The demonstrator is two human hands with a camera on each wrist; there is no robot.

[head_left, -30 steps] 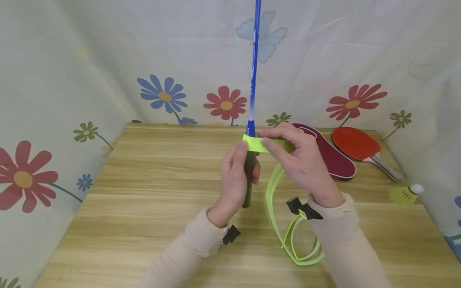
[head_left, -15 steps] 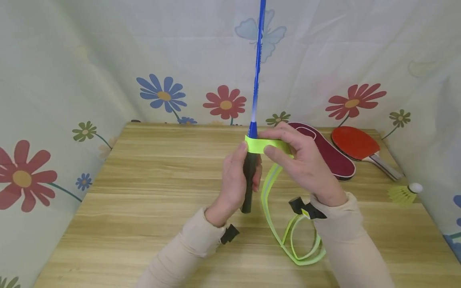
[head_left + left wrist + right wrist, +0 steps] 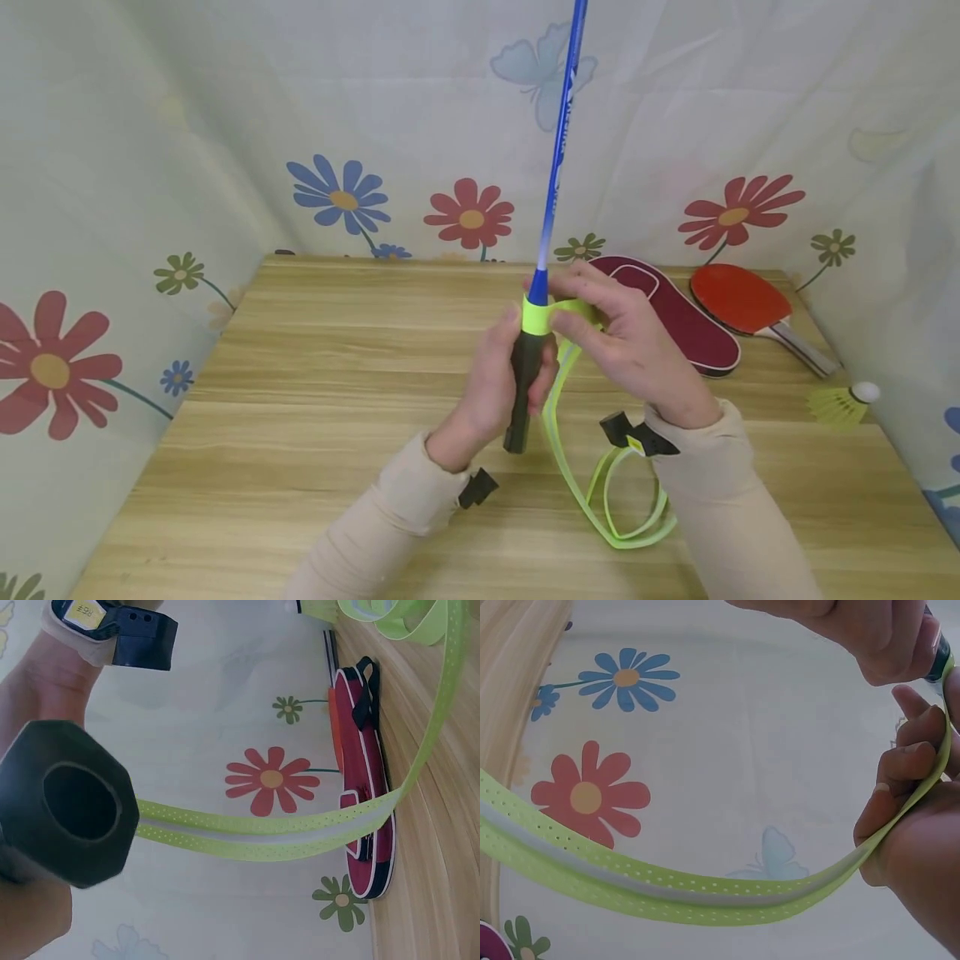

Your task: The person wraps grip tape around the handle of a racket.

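Note:
A badminton racket stands nearly upright, its blue shaft (image 3: 558, 150) leaning slightly right and its head out of view. My left hand (image 3: 491, 383) grips the dark handle (image 3: 519, 400), whose hollow butt end (image 3: 79, 801) faces the left wrist camera. Neon yellow-green grip tape (image 3: 536, 317) lies round the top of the handle, just below the blue cone. With thumb and fingers, my right hand (image 3: 630, 342) pinches the tape right beside the handle. From there the perforated strip (image 3: 705, 896) hangs in a long curve, its grey centre line showing.
The strip's loose end lies coiled (image 3: 637, 533) on the wooden table (image 3: 337, 375), near the right sleeve. A maroon paddle case (image 3: 693, 333), a red table tennis paddle (image 3: 738, 300) and a yellow shuttlecock (image 3: 843, 403) lie at the right. A flowered curtain (image 3: 405, 100) surrounds the table.
The racket has turned in my left hand and its shaft has tipped to the right. More tape now lies against the handle, and the stretch between the handle and my right hand is shorter.

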